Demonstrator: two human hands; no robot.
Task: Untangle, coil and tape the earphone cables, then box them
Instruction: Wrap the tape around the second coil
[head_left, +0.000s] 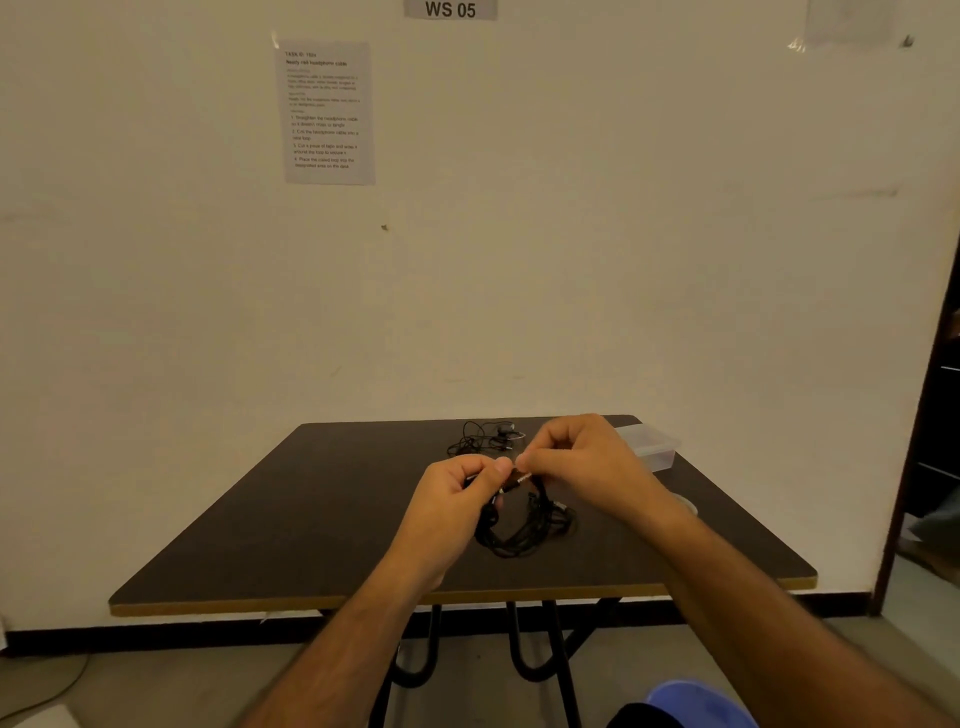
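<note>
- Nearest to us, a rounded blue shape (698, 701) is cut off by the bottom edge, and we cannot tell what it is.
- Our two bare forearms reach up from the lower edge over the dark table (260, 540), a flat matte top with a pale band along its front edge and black tube legs beneath.
- Our left hand (457, 491) has its fingers curled, thumb and forefinger pinching the black earphone cable (519, 535) near its plug.
- Our right hand (576, 457) is curled too, its fingertips pinching the same cable at the plug end, just beside the left thumb; the exact grip is hidden by the knuckles.
- That cable hangs from both hands as a loose bundle of thin loops, its lower part resting on the middle of the table.
- Just past the right wrist a small pale round thing (685, 503) lies on the table, mostly hidden, and we cannot make it out.
- Farther back, a second black cable (483, 439) lies tangled near the far edge.
- At the far right corner sits a clear plastic box (657, 447), rectangular and partly behind the right hand; we cannot see its contents.
- On the wall hang a printed sheet (329, 111), too blurred to read in full, and a sign reading "WS 05" (450, 9).
</note>
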